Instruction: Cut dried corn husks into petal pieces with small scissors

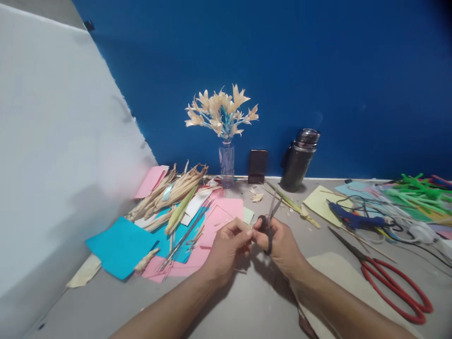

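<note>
My right hand (pixel 280 240) is closed round a small pair of black-handled scissors (pixel 270 221), whose blades point up and away from me, slightly apart. Close beside it, my left hand (pixel 229 245) pinches a small pale piece (pixel 247 226) that looks like dried corn husk; the fingers cover most of it. The fingertips of both hands meet at this piece. Left of my hands lie pink paper (pixel 226 216), blue paper (pixel 122 247) and a bundle of dried corn husks (pixel 176 188).
A clear vase (pixel 226 165) of husk flowers (pixel 221 110) stands at the back beside a dark phone (pixel 257 165) and a flask (pixel 299 160). At right are red-handled scissors (pixel 395 287), a blue glue gun (pixel 353 217), cables and green pipe cleaners (pixel 422 193).
</note>
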`<state>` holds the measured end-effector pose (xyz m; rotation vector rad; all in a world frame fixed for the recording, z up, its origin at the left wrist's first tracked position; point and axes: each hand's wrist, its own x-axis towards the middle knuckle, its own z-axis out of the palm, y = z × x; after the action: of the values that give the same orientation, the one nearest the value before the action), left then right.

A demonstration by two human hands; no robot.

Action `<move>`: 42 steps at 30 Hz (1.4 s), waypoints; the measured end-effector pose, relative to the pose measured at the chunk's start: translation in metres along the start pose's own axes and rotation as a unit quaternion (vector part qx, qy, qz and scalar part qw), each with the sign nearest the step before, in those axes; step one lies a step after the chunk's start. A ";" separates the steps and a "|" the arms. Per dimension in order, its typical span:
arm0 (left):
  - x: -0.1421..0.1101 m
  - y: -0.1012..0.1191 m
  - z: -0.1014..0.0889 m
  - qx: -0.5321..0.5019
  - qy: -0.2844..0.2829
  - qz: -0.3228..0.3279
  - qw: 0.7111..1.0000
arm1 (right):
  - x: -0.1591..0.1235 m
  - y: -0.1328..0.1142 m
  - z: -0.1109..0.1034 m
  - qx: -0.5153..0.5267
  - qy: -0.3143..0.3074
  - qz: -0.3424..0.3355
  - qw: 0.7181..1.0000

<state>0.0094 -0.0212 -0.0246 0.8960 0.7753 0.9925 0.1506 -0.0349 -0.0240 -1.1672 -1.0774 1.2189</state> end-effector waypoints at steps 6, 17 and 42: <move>0.004 0.005 -0.005 0.027 0.032 -0.009 0.999 | 0.003 -0.002 -0.007 -0.035 -0.061 0.006 0.998; 0.002 -0.003 -0.007 0.065 0.006 -0.036 0.997 | 0.009 -0.007 -0.016 0.030 -0.065 0.039 0.997; 0.008 0.017 -0.013 -0.076 0.006 -0.015 0.997 | 0.001 -0.014 -0.015 -0.035 -0.161 0.061 0.984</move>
<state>-0.0048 -0.0053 -0.0158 0.7449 0.7121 1.0172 0.1667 -0.0349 -0.0115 -1.1264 -1.3127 1.5122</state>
